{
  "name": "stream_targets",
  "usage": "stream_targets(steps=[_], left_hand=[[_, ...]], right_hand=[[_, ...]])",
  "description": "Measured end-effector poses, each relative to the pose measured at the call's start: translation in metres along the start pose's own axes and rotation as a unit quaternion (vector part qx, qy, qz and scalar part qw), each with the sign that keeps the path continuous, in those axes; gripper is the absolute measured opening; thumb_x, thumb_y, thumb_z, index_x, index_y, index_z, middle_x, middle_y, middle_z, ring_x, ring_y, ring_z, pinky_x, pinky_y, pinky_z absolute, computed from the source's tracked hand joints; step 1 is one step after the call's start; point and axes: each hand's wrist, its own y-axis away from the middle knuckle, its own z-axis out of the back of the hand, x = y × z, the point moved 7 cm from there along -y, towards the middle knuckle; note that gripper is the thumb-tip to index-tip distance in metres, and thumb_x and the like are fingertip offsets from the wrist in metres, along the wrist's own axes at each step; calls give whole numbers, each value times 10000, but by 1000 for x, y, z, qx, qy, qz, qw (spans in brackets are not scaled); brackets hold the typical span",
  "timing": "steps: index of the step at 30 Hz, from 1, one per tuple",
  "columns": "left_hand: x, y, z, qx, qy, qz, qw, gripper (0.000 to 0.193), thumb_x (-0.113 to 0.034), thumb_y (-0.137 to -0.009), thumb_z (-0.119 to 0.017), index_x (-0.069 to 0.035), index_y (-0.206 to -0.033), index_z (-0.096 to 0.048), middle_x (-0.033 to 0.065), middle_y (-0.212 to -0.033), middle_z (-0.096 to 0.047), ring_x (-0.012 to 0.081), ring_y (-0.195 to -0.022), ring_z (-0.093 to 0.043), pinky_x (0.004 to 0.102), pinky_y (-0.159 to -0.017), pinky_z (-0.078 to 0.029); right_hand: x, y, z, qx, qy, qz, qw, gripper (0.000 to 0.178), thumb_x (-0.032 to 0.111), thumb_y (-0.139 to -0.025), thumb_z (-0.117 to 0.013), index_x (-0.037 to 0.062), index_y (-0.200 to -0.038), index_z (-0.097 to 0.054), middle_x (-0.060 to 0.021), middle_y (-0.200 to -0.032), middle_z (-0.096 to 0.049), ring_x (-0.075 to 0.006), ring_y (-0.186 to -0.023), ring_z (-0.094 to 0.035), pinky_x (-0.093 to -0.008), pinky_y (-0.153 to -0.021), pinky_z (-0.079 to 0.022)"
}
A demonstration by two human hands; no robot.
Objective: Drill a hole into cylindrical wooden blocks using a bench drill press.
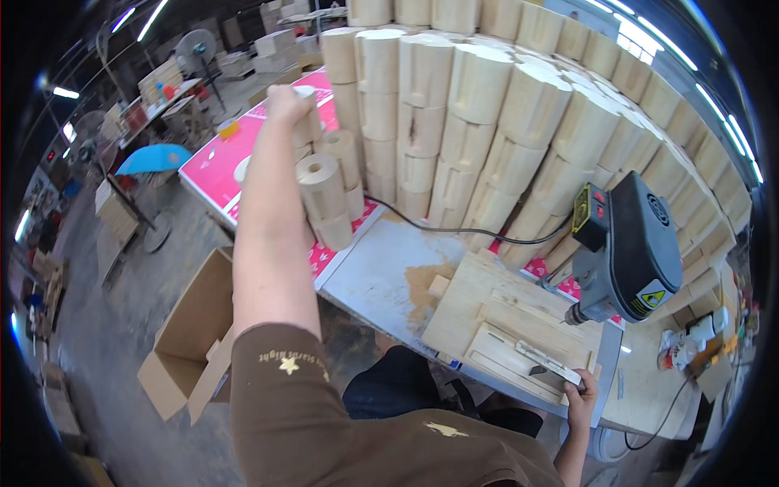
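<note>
At the far left of the table, my left hand (290,103) closes over the top of a pale wooden cylinder (308,127). Below and beside it stand stacked cylinders with a round hole in the top, one of them a holed cylinder (316,170) nearer to me. At the near right, my right hand (581,395) pinches the end of a narrow metal bar (550,362) on a wooden jig (499,351). The jig lies on a wooden board (462,312). Beyond that hand stands a dark bench drill (633,243), its chuck (574,315) over the board's right side.
Tall stacks of wooden cylinders (471,81) line the table's far side. A black cable (454,230) runs to the drill. Sawdust (426,286) lies on the grey tabletop (373,264). An open cardboard box (191,337) is on the floor at left, near a blue umbrella-like cover (152,159).
</note>
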Motion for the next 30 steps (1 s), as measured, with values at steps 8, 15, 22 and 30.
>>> stream_targets(steps=[8,15,22,30], left_hand=[[-38,-1,44,-179,158,-30,971,653,-417,-639,-697,14,-1115,-577,216,-1126,-574,299,-1059,-551,367,-908,-431],[-145,9,104,-194,362,-146,900,758,-499,-638,-714,40,-1143,-546,215,-1118,-578,289,-1053,-561,348,-905,-425],[-182,58,95,-309,371,-128,867,673,-509,-636,-733,-20,-1068,-566,169,-1113,-505,310,-1054,-491,383,-897,-401],[-224,31,110,-329,442,-177,815,628,-454,-652,-745,4,-1033,-548,160,-1064,-541,293,-991,-531,368,-866,-428]], right_hand=[[-1,2,4,-17,-25,-5,1000,188,44,-739,-663,20,-905,-578,-2,-846,-533,-87,-756,-497,-214,-678,-395],[2,5,2,-32,-7,-14,999,216,128,-725,-678,25,-889,-580,6,-814,-537,-90,-779,-487,-225,-705,-383],[4,4,1,-31,-25,10,999,172,33,-728,-652,20,-886,-584,-4,-829,-532,-87,-757,-497,-214,-664,-390],[6,0,1,-19,-21,-19,999,171,19,-701,-644,6,-866,-601,-35,-841,-544,-119,-771,-512,-236,-679,-398]])
